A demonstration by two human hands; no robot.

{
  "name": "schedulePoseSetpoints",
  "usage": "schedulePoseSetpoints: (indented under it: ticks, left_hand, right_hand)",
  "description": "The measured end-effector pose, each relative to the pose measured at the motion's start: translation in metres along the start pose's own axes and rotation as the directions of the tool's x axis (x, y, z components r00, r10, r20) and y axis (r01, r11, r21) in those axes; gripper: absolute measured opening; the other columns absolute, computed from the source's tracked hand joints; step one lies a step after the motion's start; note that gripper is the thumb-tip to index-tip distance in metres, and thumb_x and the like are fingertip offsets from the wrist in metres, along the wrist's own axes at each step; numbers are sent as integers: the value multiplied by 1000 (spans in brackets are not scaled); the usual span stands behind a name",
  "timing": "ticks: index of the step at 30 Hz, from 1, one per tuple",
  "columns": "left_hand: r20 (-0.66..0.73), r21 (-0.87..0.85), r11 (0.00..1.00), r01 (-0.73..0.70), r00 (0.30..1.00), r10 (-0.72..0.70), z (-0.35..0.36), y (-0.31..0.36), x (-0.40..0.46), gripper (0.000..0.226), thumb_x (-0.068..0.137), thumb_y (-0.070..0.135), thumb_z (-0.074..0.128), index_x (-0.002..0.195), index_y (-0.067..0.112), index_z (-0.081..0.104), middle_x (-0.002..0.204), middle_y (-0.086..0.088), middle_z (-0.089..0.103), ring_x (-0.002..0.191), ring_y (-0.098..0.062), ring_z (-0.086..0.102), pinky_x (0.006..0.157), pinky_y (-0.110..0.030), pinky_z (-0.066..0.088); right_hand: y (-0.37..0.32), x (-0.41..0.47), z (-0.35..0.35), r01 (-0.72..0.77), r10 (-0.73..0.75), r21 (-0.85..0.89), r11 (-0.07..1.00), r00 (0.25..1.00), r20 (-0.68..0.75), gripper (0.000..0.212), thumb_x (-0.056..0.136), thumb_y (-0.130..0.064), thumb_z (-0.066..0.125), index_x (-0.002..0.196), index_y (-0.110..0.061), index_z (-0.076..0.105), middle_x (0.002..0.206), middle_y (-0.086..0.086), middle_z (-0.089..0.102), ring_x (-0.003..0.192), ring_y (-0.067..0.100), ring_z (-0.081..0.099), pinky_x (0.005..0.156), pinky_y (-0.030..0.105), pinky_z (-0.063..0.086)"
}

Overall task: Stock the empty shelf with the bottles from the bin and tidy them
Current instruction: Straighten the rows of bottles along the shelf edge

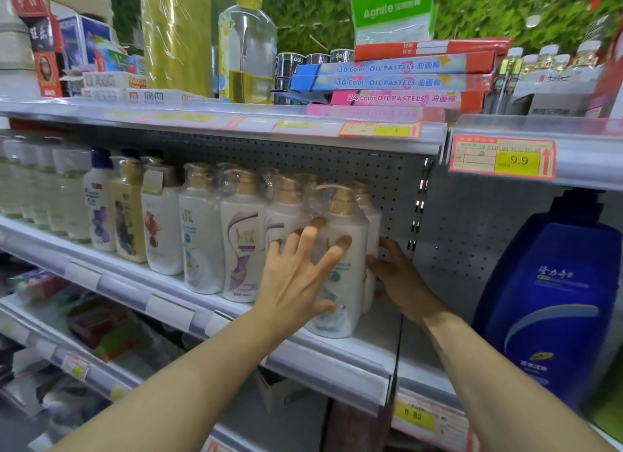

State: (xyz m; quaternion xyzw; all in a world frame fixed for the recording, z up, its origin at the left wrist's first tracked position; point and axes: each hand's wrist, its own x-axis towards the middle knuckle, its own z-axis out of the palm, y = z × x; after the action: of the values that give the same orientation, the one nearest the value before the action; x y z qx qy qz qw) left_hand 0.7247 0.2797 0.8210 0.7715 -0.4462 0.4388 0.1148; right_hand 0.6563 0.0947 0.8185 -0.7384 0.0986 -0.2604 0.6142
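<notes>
Bottles, white with gold pump caps, stand in a row on the shelf (337,350) in the head view. Front bottle (350,249) at the row's right end stands upright near the shelf edge. Left hand (296,283), fingers spread and straight, presses its face. Right hand (397,276) reaches round its right side, touching the bottle behind (372,222); whether that grip curls round it cannot be told. Large blue bottle (553,300) stands in the neighbouring bay, well apart.

Shop, price tags (502,157), stocked shelves (337,350)
</notes>
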Motion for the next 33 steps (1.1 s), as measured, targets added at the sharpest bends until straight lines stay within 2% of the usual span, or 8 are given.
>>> schedulePoseSetpoints:
  ticks: [4, 8, 11, 13, 16, 21, 30, 33]
  left_hand:
    - [-22, -23, 1000, 9, 1000, -10, 2, 1, -4, 111, 34, 55, 88, 128, 24, 38, 130, -17, 33, 95, -29, 43, 67, -42, 51]
    - [-41, 14, 999, 36, 999, -35, 4, -9, -16, 111, 36, 49, 91, 128, 19, 36, 131, -17, 31, 106, -32, 41, 76, -52, 50]
    - [-36, 34, 992, 119, 992, -118, 5, -20, -26, 110, 38, 44, 92, 129, 18, 37, 134, -17, 31, 112, -34, 38, 81, -57, 48]
    - [9, 40, 987, 155, 988, -155, 6, -26, -33, 110, 37, 41, 92, 130, 17, 38, 134, -18, 32, 107, -34, 42, 75, -49, 50]
    - [102, 52, 982, 181, 977, -185, 7, -33, -39, 112, 36, 36, 92, 133, 21, 39, 131, -19, 37, 92, -34, 54, 57, -39, 48]
    - [166, 74, 981, 179, 968, -189, 4, -41, -35, 116, 34, 42, 94, 133, 22, 38, 123, -19, 41, 73, -31, 60, 43, -32, 42]
    - [63, 84, 986, 146, 986, -152, 12, -59, -39, 105, 39, 30, 91, 129, 16, 38, 116, -16, 39, 77, -32, 58, 49, -34, 44]
    - [-11, 94, 976, 194, 981, -194, 16, -76, -45, 102, 36, 35, 92, 121, 15, 40, 118, -16, 38, 94, -35, 47, 67, -51, 52]
  right_hand:
    - [-5, -8, 4, 4, -2, -42, 999, 999, 37, 47, 98, -20, 51, 142, -23, 35, 129, -1, 55, 108, 13, 58, 89, 39, 52]
    - [-11, -21, 5, -32, 32, 31, 999, 999, 13, 51, 97, -23, 52, 144, -26, 33, 133, -4, 50, 115, 14, 50, 96, 36, 41]
    - [-11, -31, 2, -40, 36, 48, 998, 997, 72, 77, 81, -47, 68, 146, -29, 30, 140, -6, 47, 125, 16, 47, 108, 47, 36]
    - [-9, -35, 4, -26, 28, -25, 999, 994, 104, 94, 71, -46, 78, 147, -30, 25, 139, -6, 47, 125, 16, 47, 107, 49, 38]
    - [-4, -33, 9, -14, 16, -53, 999, 999, 41, 94, 74, -25, 78, 147, -27, 20, 139, -4, 44, 122, 15, 45, 105, 48, 41]
    - [1, -30, 11, -20, 19, -97, 995, 1000, -19, 91, 72, -25, 80, 143, -31, 24, 141, -2, 41, 127, 21, 44, 103, 50, 43]
    - [-15, -44, 22, -23, 3, -212, 977, 996, -94, 91, 72, -21, 81, 146, -23, 29, 145, -4, 41, 129, 18, 42, 100, 33, 40]
    - [-23, -55, 34, -47, -11, -339, 940, 986, -168, 82, 68, -25, 84, 135, -20, 38, 118, -9, 44, 109, 11, 46, 91, 28, 42]
